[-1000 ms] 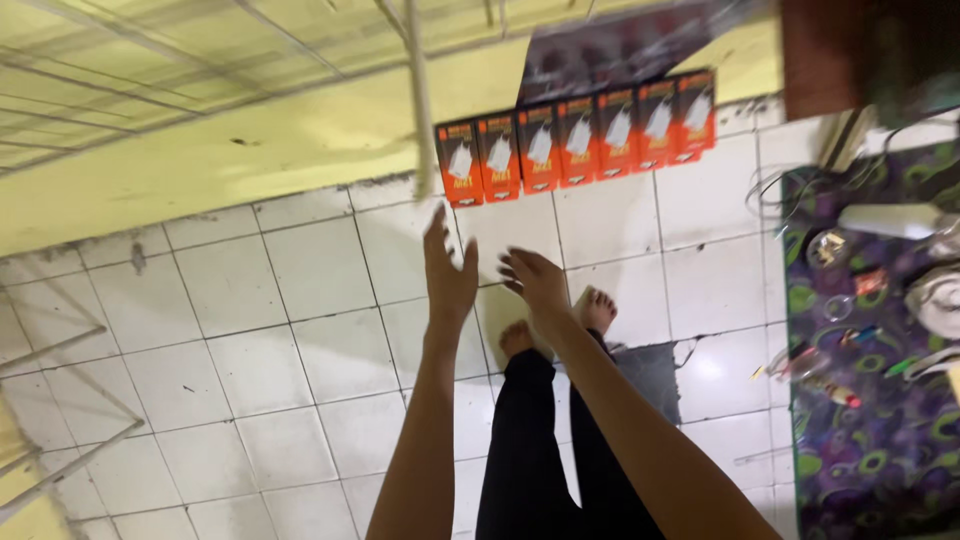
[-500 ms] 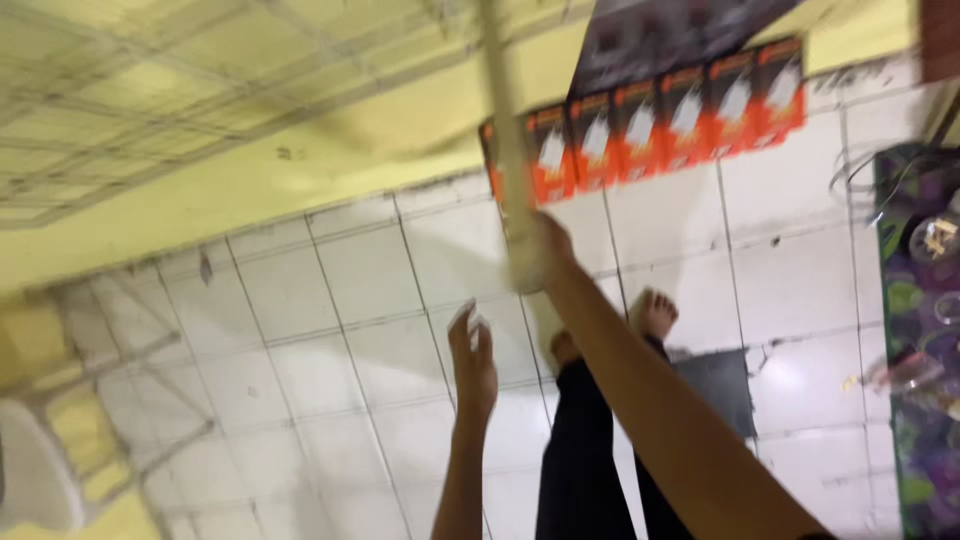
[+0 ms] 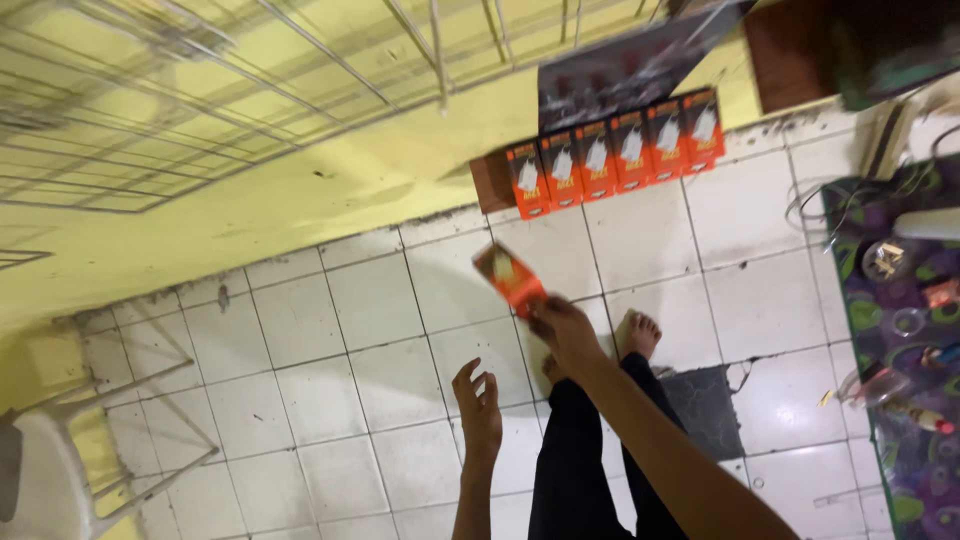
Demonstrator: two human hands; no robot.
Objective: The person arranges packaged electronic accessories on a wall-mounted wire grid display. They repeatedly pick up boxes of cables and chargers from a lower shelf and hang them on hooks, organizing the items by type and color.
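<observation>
My right hand [image 3: 562,330] holds a small orange box [image 3: 508,278] by its lower end, raised over the white tiled floor [image 3: 330,370]. My left hand [image 3: 478,406] hangs lower and to the left, fingers apart, holding nothing. Against the yellow wall [image 3: 300,200] stands a row of several matching orange boxes [image 3: 615,150], side by side on the floor. My legs in black trousers and a bare foot [image 3: 638,335] show below my hands.
A metal wire rack [image 3: 200,90] spreads across the upper left. A purple patterned mat [image 3: 915,400] at the right carries small bulbs, wires and odd parts. A white chair [image 3: 50,480] sits at the bottom left. A dark broken tile patch [image 3: 705,410] lies by my foot.
My right hand has come down from the vertical rod and now grips an orange box. The left hand has dropped lower. The view has swung so that the rack fills the upper left.
</observation>
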